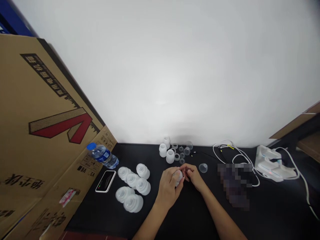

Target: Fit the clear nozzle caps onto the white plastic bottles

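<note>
My left hand point(168, 186) is wrapped around a small translucent white bottle point(178, 177), mostly covered by the fingers. Beside it, my right hand point(191, 175) has its fingers curled together at the bottle's right side. What those fingers pinch, if anything, is too small to make out. A clear domed cap point(203, 167) lies just right of my right hand. Behind the hands are white bottle bodies point(170, 156), white rings point(177, 156), small clear teats point(182, 155) and more clear domes point(186, 151). Several capped translucent bottles point(133, 203) stand grouped left of my left hand.
A water bottle point(103, 156) lies by the large cardboard box point(57, 133) on the left, with a phone point(105, 181) in front. To the right are white cables point(241, 151), a white charging dock point(273, 165) and a pixelated dark patch point(235, 185). A white wall point(175, 73) borders the black table point(185, 216).
</note>
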Motion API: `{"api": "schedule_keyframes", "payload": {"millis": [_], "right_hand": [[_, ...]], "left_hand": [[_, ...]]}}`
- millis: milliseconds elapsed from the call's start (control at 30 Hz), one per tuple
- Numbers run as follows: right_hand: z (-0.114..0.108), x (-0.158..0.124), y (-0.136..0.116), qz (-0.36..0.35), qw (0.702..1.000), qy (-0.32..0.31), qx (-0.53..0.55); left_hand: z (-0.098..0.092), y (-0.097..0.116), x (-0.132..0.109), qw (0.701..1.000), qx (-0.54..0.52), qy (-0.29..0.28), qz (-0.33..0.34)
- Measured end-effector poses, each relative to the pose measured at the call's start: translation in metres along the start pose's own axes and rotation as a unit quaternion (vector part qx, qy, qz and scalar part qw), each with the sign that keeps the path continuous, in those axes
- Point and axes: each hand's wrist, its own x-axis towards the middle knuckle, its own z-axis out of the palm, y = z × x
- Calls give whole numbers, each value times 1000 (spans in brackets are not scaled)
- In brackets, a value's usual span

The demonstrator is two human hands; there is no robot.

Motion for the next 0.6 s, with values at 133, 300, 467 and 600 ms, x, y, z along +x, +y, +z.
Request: {"api": "schedule_keyframes", "payload": {"millis": [133,300,467,600], "right_hand": [[0,2,0,26,993,91,-65],[0,2,0,-16,969,178,-171],[0,2,2,-87,940,191,-270],[-1,2,9,-129,913,201,-332]], "left_hand": [[-19,17,12,992,110,-32,-46],[-48,23,17,961,253,-56,-98],[-71,4,14,940,324,-30,-98],[-86,-10,13,935,336,-37,-102]]}}
